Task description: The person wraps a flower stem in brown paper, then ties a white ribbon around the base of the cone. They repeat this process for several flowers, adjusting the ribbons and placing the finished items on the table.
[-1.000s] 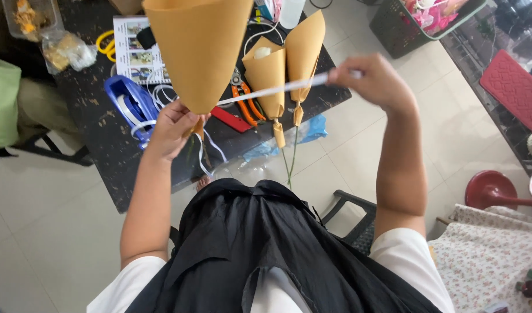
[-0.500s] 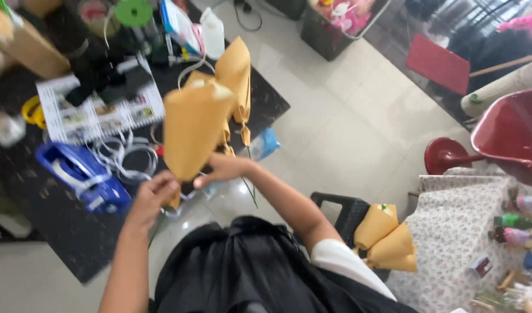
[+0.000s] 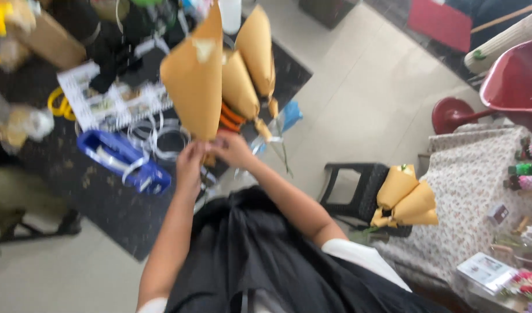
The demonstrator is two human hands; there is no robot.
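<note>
A brown paper cone (image 3: 195,81) stands upright above the dark table (image 3: 103,203), wide mouth up, so its narrow base sits right between both hands. The left hand (image 3: 189,165) pinches that base closed from one side and the right hand (image 3: 234,149) closes on it from the other, likely to keep the wrap tight. Just behind, two more cones (image 3: 248,64) rest against the table's edge. A blue tape dispenser (image 3: 124,162) and loose white ribbon (image 3: 156,136) lie close by, within easy reach.

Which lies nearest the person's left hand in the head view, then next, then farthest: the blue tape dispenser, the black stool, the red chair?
From the left hand:
1. Blue tape dispenser, just to its left on the dark table.
2. Black stool, off to the right.
3. Red chair, far right.
</note>
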